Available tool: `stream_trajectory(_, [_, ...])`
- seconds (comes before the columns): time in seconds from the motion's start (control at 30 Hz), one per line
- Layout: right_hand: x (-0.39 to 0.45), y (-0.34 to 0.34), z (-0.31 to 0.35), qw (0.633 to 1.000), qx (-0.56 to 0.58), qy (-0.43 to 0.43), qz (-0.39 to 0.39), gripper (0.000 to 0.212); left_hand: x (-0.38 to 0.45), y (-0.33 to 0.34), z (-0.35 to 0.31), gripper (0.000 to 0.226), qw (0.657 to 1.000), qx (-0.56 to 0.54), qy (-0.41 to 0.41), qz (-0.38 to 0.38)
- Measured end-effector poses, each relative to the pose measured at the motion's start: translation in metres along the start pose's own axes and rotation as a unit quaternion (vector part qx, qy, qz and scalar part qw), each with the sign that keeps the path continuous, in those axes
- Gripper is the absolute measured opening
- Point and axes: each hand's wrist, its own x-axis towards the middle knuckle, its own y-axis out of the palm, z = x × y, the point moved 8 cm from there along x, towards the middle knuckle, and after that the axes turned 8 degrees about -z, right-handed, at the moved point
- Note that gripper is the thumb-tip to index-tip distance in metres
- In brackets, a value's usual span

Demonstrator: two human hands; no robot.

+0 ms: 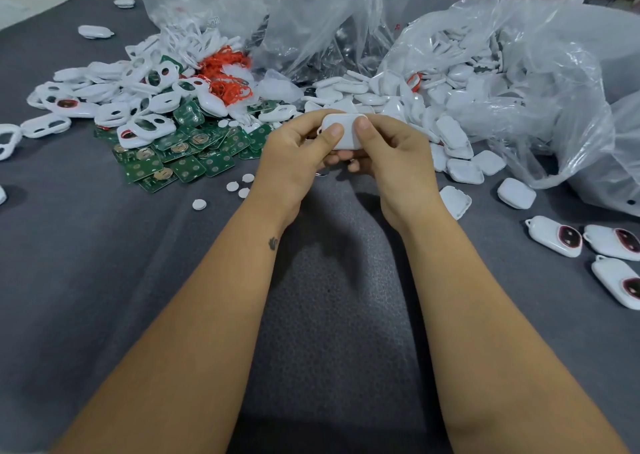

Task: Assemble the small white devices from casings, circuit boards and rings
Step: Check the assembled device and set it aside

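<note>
Both hands clamped one white casing [343,131].
Left hand [294,163] and right hand [391,163] pinched it from either side, thumbs on top, fingers [341,157] curled beneath, above the grey surface [104,246].

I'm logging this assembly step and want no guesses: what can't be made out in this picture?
- Head view: the underside of the white casing, covered by both hands, left and right.
- Head view: whether a circuit board sits inside it; the shell hides that.
- Head view: the finished device at right, cut off by the picture's edge.
- Head view: the contents of the plastic bag, blurred by crumpled film.
</note>
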Motion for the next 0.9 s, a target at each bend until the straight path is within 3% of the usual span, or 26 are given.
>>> stream_trajectory(0.17, [-0.001, -0.001, 0.006, 0.999, 0.004, -0.037, 0.000, 0.021, 0.000, -0.002, 0.001, 0.023, 0.999, -0.012, -0.012, -0.029])
stream_trajectory(0.3, [-0.001, 0.003, 0.002, 0.999, 0.032, -0.001, 0.011, 0.026, 0.000, -0.006, 0.000, 0.022, 0.999, -0.011, -0.007, -0.048])
stream_trajectory(0.67, [0.001, -0.004, 0.004, 0.996, -0.006, -0.030, -0.081, 0.025, 0.002, -0.001, 0.004, 0.010, 0.997, -0.056, -0.030, -0.041])
stream_trajectory(0.83, [0.000, 0.004, -0.002, 0.993, 0.098, 0.050, -0.033, 0.021, 0.005, -0.009, 0.016, 0.012, 0.970, -0.196, -0.108, -0.092])
stream_trajectory(0.9, [-0.001, 0.003, 0.001, 0.998, 0.046, 0.025, -0.030, 0.015, 0.005, -0.006, 0.016, 0.016, 0.964, -0.226, -0.119, -0.074])
